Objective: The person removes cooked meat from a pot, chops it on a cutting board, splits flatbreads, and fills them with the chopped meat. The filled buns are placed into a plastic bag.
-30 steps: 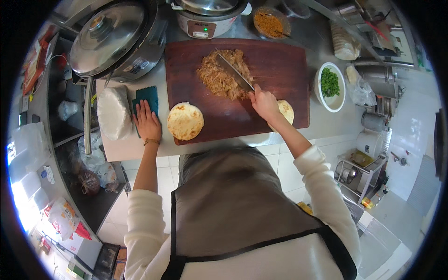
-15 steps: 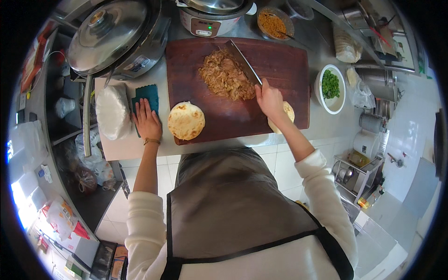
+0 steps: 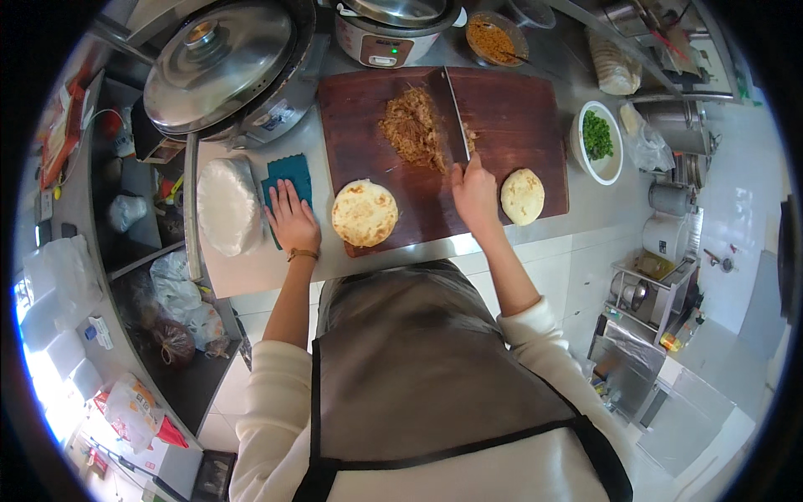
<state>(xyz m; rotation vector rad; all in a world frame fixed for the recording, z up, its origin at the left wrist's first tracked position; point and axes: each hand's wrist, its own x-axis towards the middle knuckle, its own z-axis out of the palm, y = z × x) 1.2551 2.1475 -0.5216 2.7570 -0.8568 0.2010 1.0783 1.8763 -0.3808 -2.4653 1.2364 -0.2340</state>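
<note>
My right hand is wrapped round the handle of a cleaver, whose broad blade points away from me over a dark wooden chopping board. Shredded brown cooked meat lies heaped just left of the blade, with a few bits on its right side. Flat on a folded dark green cloth rests my left hand, fingers stretched out. Two round flatbreads lie on the board: a browned flatbread at the near left and a paler flatbread at the near right.
Left of the cloth sits a plastic-wrapped white bundle, with a large lidded pot behind it. A rice cooker and a bowl of orange-brown crumbly food stand beyond the board. Chopped greens fill a white bowl at the right.
The view has shifted, moving the scene a little rightward. The cleaver has turned more upright beside the meat, which looks more gathered. My right hand no longer covers the right flatbread.
</note>
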